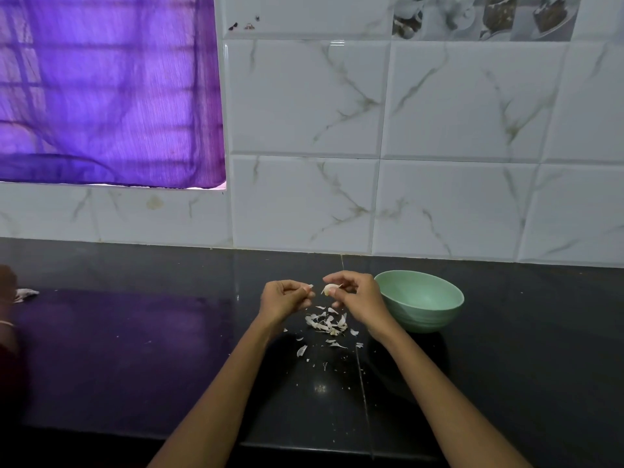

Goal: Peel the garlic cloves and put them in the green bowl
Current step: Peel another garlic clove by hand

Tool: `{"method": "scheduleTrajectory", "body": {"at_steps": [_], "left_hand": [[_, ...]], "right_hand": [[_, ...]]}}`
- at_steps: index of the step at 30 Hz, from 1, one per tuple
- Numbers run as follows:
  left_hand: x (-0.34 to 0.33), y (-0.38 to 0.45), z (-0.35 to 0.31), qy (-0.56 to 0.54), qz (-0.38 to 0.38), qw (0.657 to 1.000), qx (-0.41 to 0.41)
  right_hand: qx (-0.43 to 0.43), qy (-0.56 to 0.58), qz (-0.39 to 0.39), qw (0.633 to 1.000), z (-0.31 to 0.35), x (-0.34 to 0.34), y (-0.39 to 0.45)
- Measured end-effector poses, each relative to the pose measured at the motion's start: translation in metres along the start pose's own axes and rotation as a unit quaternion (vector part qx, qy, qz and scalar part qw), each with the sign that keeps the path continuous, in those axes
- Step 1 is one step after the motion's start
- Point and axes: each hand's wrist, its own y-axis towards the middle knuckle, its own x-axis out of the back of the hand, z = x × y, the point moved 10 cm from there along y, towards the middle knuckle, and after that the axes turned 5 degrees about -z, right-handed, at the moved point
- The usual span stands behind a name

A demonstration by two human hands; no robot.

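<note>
My right hand point(354, 297) pinches a pale garlic clove point(329, 288) between thumb and fingers, just left of the green bowl point(435, 312). My left hand point(285, 297) is a little apart to the left, fingers curled, pinching a small piece of garlic skin point(310, 286) at its fingertips. Both hands hover above a heap of white garlic peels point(326, 322) on the black counter. The green bowl stands upright on the counter, and no contents show inside it from this angle.
The black counter point(135, 349) runs to a white marble-tile wall point(304, 204). A purple curtain point(101, 89) hangs at the upper left. Another person's hand point(6, 282) and a whitish object point(25, 293) sit at the far left edge.
</note>
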Motion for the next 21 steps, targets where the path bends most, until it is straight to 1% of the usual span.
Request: {"method": "scheduleTrajectory", "body": {"at_steps": [1, 2, 3, 4, 6, 8, 10, 12, 15, 16, 18, 20, 21], "left_hand": [[0.008, 0.003, -0.002, 0.079, -0.031, 0.996, -0.036], [0.013, 0.003, -0.006, 0.174, -0.06, 0.98, -0.077], [0.016, 0.002, -0.01, 0.259, -0.089, 0.955, -0.111], [0.02, -0.001, -0.014, 0.305, -0.115, 0.936, -0.129], [0.024, -0.006, -0.02, 0.316, -0.14, 0.928, -0.135], [0.024, -0.008, -0.021, 0.341, -0.14, 0.921, -0.125], [0.021, -0.009, -0.018, 0.367, -0.13, 0.914, -0.113], [0.021, -0.008, -0.015, 0.375, -0.124, 0.913, -0.103], [0.02, -0.006, -0.015, 0.366, -0.121, 0.917, -0.102], [0.02, -0.006, -0.016, 0.363, -0.12, 0.918, -0.108], [0.019, -0.006, -0.018, 0.367, -0.12, 0.915, -0.116], [0.021, -0.007, -0.018, 0.376, -0.13, 0.91, -0.111], [0.024, -0.005, -0.018, 0.371, -0.141, 0.911, -0.108]], "right_hand": [[-0.005, -0.001, 0.002, 1.0, 0.0, 0.0, 0.0], [-0.008, -0.003, 0.005, 1.0, 0.0, -0.001, -0.001], [-0.009, -0.004, 0.009, 1.0, 0.001, -0.002, -0.002], [-0.011, -0.003, 0.016, 1.0, 0.001, -0.004, -0.003], [-0.007, -0.008, 0.036, 0.999, 0.001, -0.009, -0.005], [0.014, -0.037, 0.058, 0.998, 0.004, -0.017, -0.007], [0.05, -0.093, 0.086, 0.991, 0.008, -0.027, -0.01], [0.08, -0.157, 0.122, 0.977, 0.008, -0.04, -0.014], [0.101, -0.267, 0.177, 0.942, -0.001, -0.059, -0.017], [0.105, -0.3, 0.184, 0.93, -0.003, -0.064, -0.019], [0.122, -0.33, 0.186, 0.917, 0.004, -0.067, -0.023], [0.151, -0.321, 0.17, 0.919, 0.025, -0.062, -0.021], [0.162, -0.307, 0.145, 0.927, 0.041, -0.053, -0.015]]}}
